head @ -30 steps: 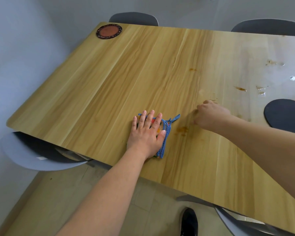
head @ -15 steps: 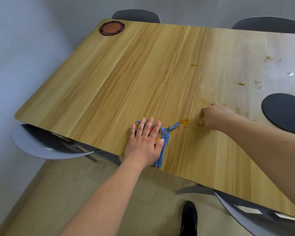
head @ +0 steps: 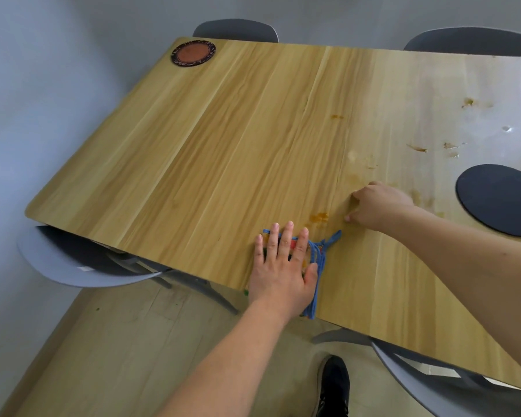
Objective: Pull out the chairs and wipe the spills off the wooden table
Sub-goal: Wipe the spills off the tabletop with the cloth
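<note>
My left hand (head: 282,266) lies flat with spread fingers on a blue-edged cloth (head: 318,260) at the near edge of the wooden table (head: 208,161); part of the cloth hangs over the edge. An orange spill (head: 319,218) sits just beyond the cloth. My right hand (head: 379,206) rests on the tabletop to the right of that spill, fingers curled, holding nothing. More brown and white spills (head: 417,148) dot the right part of the table. A grey chair (head: 82,266) stands partly out at the near left, another chair (head: 439,386) at the near right.
A round brown coaster (head: 193,52) lies at the far left corner and a round black mat (head: 500,198) at the right. Two grey chairs (head: 235,30) are tucked in along the far side. A grey wall is on the left. My black shoe (head: 333,383) is on the floor.
My left hand has drawn the cloth back toward the near table edge, so it now overhangs. The orange spill lies uncovered beyond it. My right hand stays planted on the table.
</note>
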